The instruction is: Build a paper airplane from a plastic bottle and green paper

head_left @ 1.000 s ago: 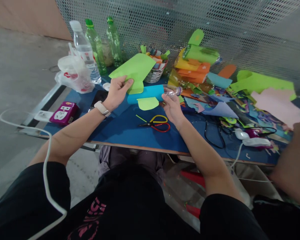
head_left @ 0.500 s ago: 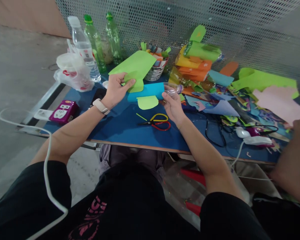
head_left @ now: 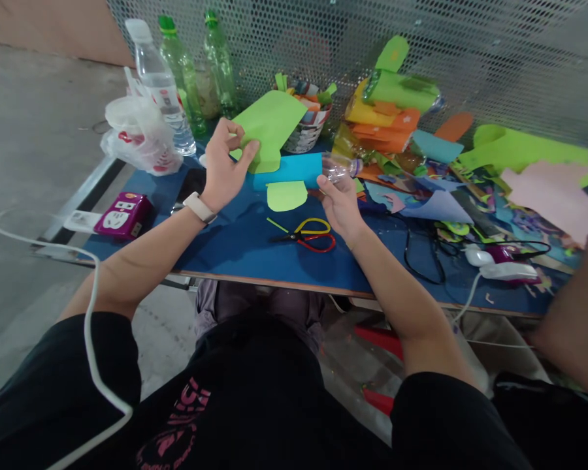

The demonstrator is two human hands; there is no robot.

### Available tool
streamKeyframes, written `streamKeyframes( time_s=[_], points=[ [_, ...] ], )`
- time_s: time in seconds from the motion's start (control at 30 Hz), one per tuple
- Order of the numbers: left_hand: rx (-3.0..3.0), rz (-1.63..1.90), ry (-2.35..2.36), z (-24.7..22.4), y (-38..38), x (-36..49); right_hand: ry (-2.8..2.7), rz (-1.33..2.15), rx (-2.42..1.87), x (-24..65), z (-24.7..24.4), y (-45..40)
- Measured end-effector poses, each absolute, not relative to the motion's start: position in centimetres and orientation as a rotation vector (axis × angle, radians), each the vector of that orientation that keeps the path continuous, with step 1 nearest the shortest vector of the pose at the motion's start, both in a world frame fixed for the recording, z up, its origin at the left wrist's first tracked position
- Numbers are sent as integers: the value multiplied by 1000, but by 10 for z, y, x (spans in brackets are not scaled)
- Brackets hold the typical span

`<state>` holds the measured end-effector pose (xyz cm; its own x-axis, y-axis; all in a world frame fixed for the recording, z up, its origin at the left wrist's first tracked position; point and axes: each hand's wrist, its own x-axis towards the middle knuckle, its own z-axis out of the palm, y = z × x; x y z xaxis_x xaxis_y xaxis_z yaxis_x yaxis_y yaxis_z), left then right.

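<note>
My right hand (head_left: 340, 203) is wrapped round a clear plastic bottle (head_left: 338, 166) lying sideways, its capped neck to the right. Blue paper (head_left: 298, 167) covers the bottle's body, and a light green rounded paper flap (head_left: 287, 196) sticks out from its near side. A larger green paper sheet (head_left: 269, 121) rises at the far side, its lower tab over the blue wrap; whether it is fixed there I cannot tell. My left hand (head_left: 227, 160) pinches this sheet's left edge with curled fingers and thumb. Scissors (head_left: 308, 236) with yellow and red handles lie below on the table.
Bottles (head_left: 164, 91), a bagged cup (head_left: 140, 137) and a purple power socket (head_left: 123, 215) are at left. A basket of scraps (head_left: 306, 134) stands behind. Paper-covered bottles (head_left: 402, 94) and cut paper (head_left: 543, 189) pile up at right, near another person's arm (head_left: 581, 313).
My left hand has shifted its fingers back to the sheet's left edge, and the green sheet has tilted slightly. The right hand keeps hold of the bottle. The view has shifted slightly.
</note>
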<state>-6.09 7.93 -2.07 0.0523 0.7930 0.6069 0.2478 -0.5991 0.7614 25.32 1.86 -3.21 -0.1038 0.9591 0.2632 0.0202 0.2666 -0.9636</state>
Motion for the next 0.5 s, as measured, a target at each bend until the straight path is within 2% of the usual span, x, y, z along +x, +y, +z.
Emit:
streamKeyframes(
  time_s=[0.17, 0.5],
  points=[
    [1944, 1904, 950, -21, 92, -70, -1216, 1132, -904, 255, -35, 21],
    [1920, 1933, 774, -24, 91, -59, -1097, 1088, -920, 266, -42, 30]
  ],
)
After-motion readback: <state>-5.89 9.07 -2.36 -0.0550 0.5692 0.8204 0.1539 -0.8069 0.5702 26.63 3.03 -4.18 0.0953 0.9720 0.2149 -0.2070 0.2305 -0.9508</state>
